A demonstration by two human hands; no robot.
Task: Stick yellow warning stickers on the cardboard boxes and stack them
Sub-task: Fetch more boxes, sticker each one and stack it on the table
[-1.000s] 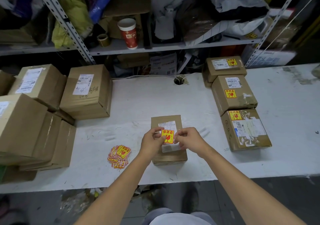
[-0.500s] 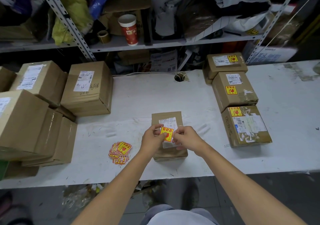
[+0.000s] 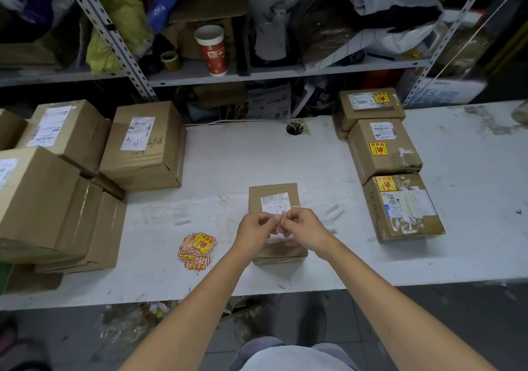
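White table (image 3: 243, 156) | cluttered shelf (image 3: 257, 73) behind | left hand (image 3: 253, 229), right hand (image 3: 307, 224): fingers (image 3: 268, 221) pinched on sticker (image 3: 280, 226) above small box (image 3: 257, 199)

The cardboard boxes (image 3: 145, 153) are brown, the stickers (image 3: 198, 246) yellow with red print, the table (image 3: 234, 156) white.

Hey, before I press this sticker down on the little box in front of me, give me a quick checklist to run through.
1. Grip on the sticker: left hand and right hand both pinch it. Ok.
2. Backing peeled off: the sticker is seen nearly edge-on. Cannot tell.
3. The small box lies flat on the table, right under the hands. Ok.
4. Bare cardboard shows around its white label. Ok.
5. The spare sticker pile lies on the table, left of the small box. Ok.
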